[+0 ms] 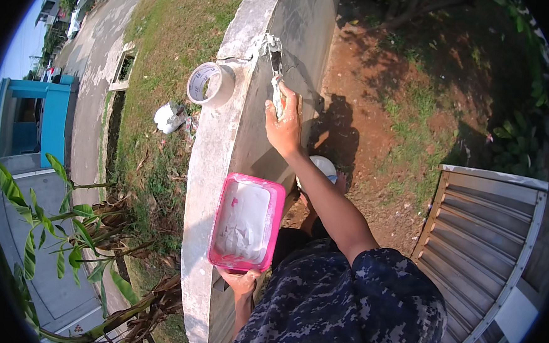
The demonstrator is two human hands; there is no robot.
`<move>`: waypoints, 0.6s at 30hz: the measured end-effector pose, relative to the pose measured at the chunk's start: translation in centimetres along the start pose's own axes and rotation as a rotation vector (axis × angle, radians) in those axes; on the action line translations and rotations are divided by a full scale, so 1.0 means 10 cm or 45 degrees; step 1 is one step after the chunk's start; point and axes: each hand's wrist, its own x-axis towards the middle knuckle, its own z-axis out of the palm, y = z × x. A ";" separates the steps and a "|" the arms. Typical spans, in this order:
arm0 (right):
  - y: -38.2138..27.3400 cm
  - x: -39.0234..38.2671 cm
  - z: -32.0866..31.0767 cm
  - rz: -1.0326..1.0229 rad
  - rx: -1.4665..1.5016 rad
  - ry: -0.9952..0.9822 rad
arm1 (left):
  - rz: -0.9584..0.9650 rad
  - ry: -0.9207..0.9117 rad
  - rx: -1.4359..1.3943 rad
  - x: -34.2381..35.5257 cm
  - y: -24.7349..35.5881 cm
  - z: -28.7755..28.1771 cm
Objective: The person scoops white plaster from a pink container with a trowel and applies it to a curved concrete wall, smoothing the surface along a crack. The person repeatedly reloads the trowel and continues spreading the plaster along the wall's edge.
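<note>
My left hand (240, 282) grips the near end of a pink plastic tub (278, 219) and holds it over the wall's inner edge. White putty (243, 217) coats the inside of the tub, with ridges in its surface. My right hand (285, 123), spotted with white, is closed around the smeared handle of a putty knife (277, 71). Its blade touches the upper edge of the concrete wall (210, 149), where a lump of putty (270, 44) sits by a crack. A roll of wide tape (227, 87) rests on the wall top, left of my right hand.
A white round container (324, 167) is on the ground below my right forearm, partly hidden. A slatted metal gate (485, 216) stands at the right. Beyond the wall are grass (170, 33), a white plastic bag (169, 117), broad-leaved plants (72, 241) and a paved road (95, 66).
</note>
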 end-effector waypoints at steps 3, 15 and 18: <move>-0.02 0.08 0.11 -0.001 -0.014 -0.030 | 0.004 -0.028 0.017 -0.01 0.03 0.00; -0.23 -0.28 -0.23 -0.178 0.098 -0.045 | -0.043 -0.031 0.133 0.06 -0.04 -0.04; -0.15 0.00 -0.14 -0.076 0.041 0.009 | 0.038 -0.042 0.173 0.07 -0.02 -0.04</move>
